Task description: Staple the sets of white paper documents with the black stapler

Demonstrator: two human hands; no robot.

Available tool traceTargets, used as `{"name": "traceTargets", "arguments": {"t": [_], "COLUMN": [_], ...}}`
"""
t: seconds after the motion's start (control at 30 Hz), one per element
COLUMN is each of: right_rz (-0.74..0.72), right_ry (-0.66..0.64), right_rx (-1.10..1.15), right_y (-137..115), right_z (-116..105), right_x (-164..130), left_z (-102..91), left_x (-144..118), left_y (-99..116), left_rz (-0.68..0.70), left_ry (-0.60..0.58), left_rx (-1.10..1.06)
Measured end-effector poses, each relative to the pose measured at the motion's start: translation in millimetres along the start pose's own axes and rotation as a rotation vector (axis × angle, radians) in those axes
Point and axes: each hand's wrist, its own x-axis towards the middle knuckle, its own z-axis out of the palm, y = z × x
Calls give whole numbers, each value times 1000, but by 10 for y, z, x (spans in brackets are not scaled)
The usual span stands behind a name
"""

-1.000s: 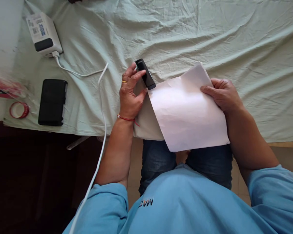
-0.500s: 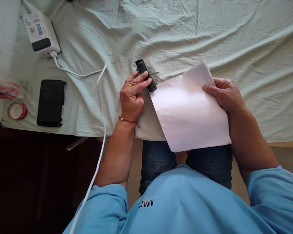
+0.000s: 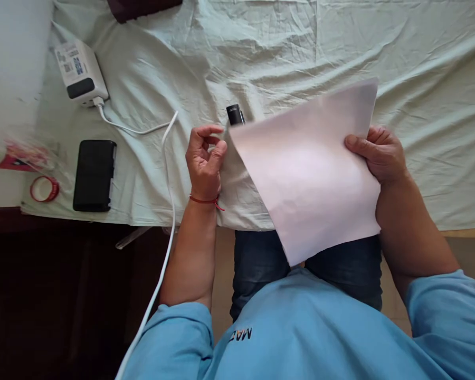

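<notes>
Right hand [image 3: 376,155] pinches the right edge of the white paper sheet [image 3: 312,169], lifted and tilted over the tabletop's green cloth [image 3: 261,58] and the lap. Left hand [image 3: 204,158] is loosely curled, empty, just beside the sheet's left corner and the small black device [image 3: 235,114] it half hides. Step, as judged: handling the sheet; a next move calls for a left-hand grip on that free edge.
</notes>
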Motion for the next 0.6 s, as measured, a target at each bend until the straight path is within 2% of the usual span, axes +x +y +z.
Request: {"name": "traceTargets", "arguments": {"t": [0.07,0.17,0.3,0.43,0.6], "right_rz": [-89,-197,-294,-273,-288], "right_ry": [47,68,140,180,147], "right_rx": [34,24,-106,-208,-116], "right_y": [72,168,246,290,288], "right_z": [111,254,300,273,227], "right_x": [23,49,72,92,114], "left_z": [12,19,12,19,39], "left_x": [-36,-62,-26,0,-4], "left_y": [48,164,305,360,350], "left_rz": [-42,-82,-48,-106,-181], "left_ry": [-6,-155,-321,-341,-317], "left_rx": [-45,-55,-4,48,35]}}
